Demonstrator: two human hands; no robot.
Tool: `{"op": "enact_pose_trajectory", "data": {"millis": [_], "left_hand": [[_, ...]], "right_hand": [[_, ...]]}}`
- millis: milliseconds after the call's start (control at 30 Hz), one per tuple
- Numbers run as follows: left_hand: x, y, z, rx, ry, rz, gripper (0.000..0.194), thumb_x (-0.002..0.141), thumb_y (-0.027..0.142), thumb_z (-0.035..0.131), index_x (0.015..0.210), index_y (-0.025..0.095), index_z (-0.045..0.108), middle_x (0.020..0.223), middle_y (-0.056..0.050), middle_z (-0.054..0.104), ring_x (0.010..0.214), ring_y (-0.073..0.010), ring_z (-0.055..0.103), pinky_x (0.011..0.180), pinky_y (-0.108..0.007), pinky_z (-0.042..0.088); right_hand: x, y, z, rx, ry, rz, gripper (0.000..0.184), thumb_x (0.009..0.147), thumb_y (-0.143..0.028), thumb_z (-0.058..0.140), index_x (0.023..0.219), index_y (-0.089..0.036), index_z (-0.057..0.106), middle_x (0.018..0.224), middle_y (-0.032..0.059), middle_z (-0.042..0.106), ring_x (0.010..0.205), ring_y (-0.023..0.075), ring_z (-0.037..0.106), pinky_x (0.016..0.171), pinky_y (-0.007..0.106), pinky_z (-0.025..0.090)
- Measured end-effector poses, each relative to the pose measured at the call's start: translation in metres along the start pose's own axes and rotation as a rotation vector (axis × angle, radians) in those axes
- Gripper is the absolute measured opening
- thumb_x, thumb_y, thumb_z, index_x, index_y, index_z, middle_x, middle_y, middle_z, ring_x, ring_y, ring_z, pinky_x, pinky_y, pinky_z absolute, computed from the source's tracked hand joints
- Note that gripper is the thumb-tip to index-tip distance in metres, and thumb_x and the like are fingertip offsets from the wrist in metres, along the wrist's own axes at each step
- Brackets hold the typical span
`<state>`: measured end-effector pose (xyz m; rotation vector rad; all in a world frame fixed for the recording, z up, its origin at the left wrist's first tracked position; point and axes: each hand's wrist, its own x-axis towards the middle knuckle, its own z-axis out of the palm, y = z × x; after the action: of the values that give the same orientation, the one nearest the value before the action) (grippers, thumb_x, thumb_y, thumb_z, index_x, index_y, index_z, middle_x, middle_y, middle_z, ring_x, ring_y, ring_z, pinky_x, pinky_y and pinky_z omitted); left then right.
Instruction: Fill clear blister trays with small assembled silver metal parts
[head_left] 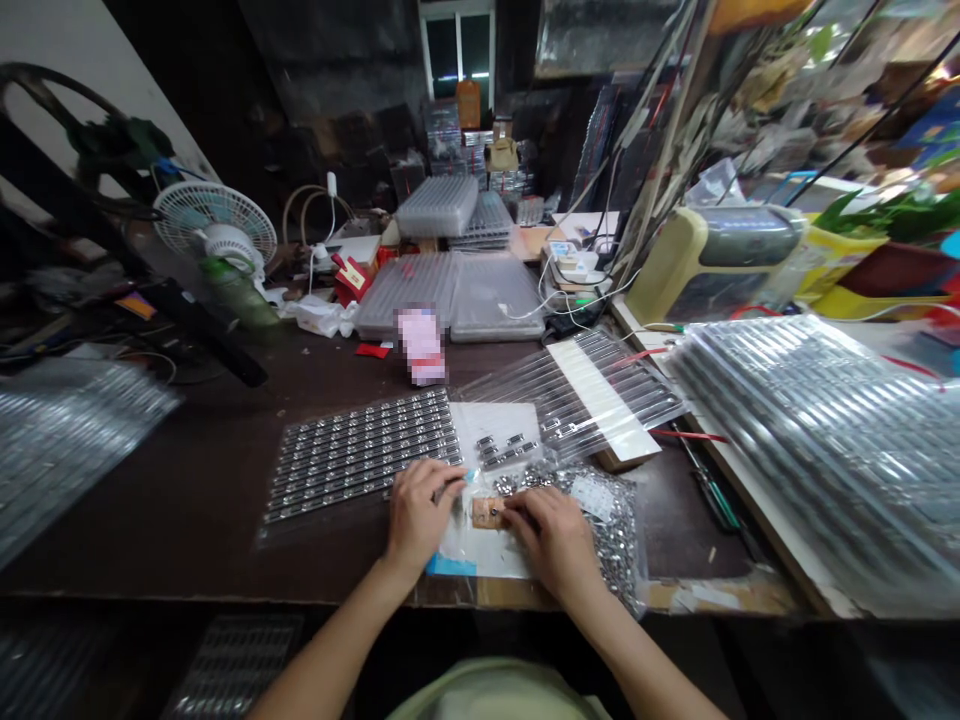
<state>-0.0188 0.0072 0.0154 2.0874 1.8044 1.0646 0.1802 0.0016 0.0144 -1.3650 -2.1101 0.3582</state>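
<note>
My right hand (553,527) is closed in a pinch at the right edge of a small orange-brown block (486,513). What its fingertips hold, if anything, is too small to make out. The block lies on a white sheet (491,552) with blue tape on it. My left hand (421,508) is closed with thumb and forefinger together, at the right end of a clear ribbed tray (364,450) filled with rows of small dark and silver parts. Several loose metal parts (504,452) lie on the sheet beyond my hands. Beside my right hand spreads a clear bag of shiny small parts (616,530).
At the right stand stacked clear trays (817,450), with a green-handled screwdriver (721,500) beside them. A white strip (600,400) lies across another ribbed tray. Further back are clear plastic boxes (495,298), a fan (217,225) and a pixelated pink item (421,345).
</note>
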Motion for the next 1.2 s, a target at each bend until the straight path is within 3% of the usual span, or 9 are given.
{"op": "enact_pose_trajectory", "data": {"millis": [167,333,433,600,767,900,1000,1100,1200], "left_hand": [[-0.009,-0.039,-0.027,0.252,0.077,-0.048,0.01,0.079,0.027,0.064,0.083,0.027,0.072,0.092,-0.004,0.063,0.089,-0.0232,0.055,0.079,-0.037,0.04],[-0.017,-0.043,-0.037,0.283,0.116,-0.063,0.011,0.078,0.023,0.061,0.082,0.026,0.07,0.095,-0.005,0.062,0.093,-0.0254,0.055,0.082,-0.039,0.038],[0.003,-0.027,-0.027,0.214,0.066,-0.006,0.009,0.08,0.025,0.061,0.082,0.026,0.07,0.091,-0.003,0.065,0.09,-0.0232,0.057,0.084,-0.039,0.036],[0.058,0.004,0.011,0.135,-0.103,0.08,0.007,0.081,0.025,0.062,0.08,0.024,0.069,0.086,-0.002,0.07,0.086,-0.0208,0.06,0.09,-0.041,0.032],[0.078,0.008,0.024,0.088,-0.172,0.048,0.006,0.077,0.025,0.067,0.073,0.021,0.067,0.079,-0.003,0.071,0.083,-0.0215,0.062,0.09,-0.041,0.035],[0.062,-0.001,0.001,-0.135,-0.16,-0.083,0.008,0.081,0.024,0.059,0.083,0.02,0.066,0.082,-0.002,0.07,0.08,-0.0189,0.064,0.08,-0.033,0.044],[0.038,-0.006,-0.016,-0.407,-0.233,-0.211,0.021,0.086,0.029,0.051,0.101,0.02,0.064,0.089,-0.003,0.068,0.072,-0.0155,0.064,0.066,-0.026,0.049],[0.013,-0.009,-0.021,-0.545,-0.303,-0.286,0.027,0.089,0.032,0.045,0.104,0.019,0.064,0.093,-0.005,0.063,0.067,-0.0131,0.062,0.057,-0.023,0.048],[-0.004,-0.008,-0.016,-0.494,-0.291,-0.288,0.021,0.085,0.029,0.053,0.097,0.018,0.066,0.09,-0.004,0.061,0.068,-0.013,0.059,0.057,-0.022,0.048]], "right_hand": [[0.002,-0.009,0.014,-0.069,0.025,-0.008,0.011,0.084,-0.032,0.063,0.075,-0.025,0.067,0.074,-0.0006,0.066,0.074,0.0159,0.052,0.07,0.03,0.031],[0.002,-0.008,0.019,-0.043,0.002,-0.029,0.01,0.086,-0.031,0.061,0.083,-0.03,0.07,0.082,-0.0009,0.067,0.077,0.0165,0.05,0.07,0.031,0.029],[0.002,-0.008,0.017,-0.038,-0.013,-0.03,0.011,0.087,-0.029,0.059,0.087,-0.03,0.07,0.085,-0.0007,0.066,0.079,0.0166,0.05,0.071,0.032,0.03],[0.002,-0.01,0.015,-0.05,-0.027,-0.027,0.013,0.088,-0.028,0.057,0.089,-0.031,0.07,0.085,-0.0003,0.065,0.08,0.0165,0.051,0.07,0.031,0.031],[0.001,-0.009,0.014,-0.05,-0.024,-0.026,0.013,0.087,-0.027,0.057,0.09,-0.032,0.07,0.086,-0.0004,0.066,0.081,0.0166,0.051,0.07,0.031,0.031],[0.002,-0.01,0.015,-0.057,-0.034,-0.032,0.014,0.088,-0.029,0.056,0.091,-0.031,0.07,0.086,0.0009,0.065,0.081,0.0164,0.05,0.069,0.031,0.03],[0.002,-0.011,0.016,-0.062,-0.033,-0.037,0.014,0.088,-0.03,0.057,0.09,-0.032,0.07,0.085,0.0009,0.065,0.079,0.0165,0.05,0.069,0.031,0.029],[0.003,-0.009,0.012,-0.104,-0.019,-0.037,0.013,0.088,-0.03,0.057,0.092,-0.032,0.07,0.087,0.0005,0.065,0.08,0.0169,0.051,0.07,0.03,0.03],[0.001,-0.003,0.003,-0.235,0.023,-0.019,0.015,0.086,-0.029,0.059,0.099,-0.029,0.068,0.092,0.0014,0.066,0.085,0.0183,0.051,0.074,0.032,0.031]]}}
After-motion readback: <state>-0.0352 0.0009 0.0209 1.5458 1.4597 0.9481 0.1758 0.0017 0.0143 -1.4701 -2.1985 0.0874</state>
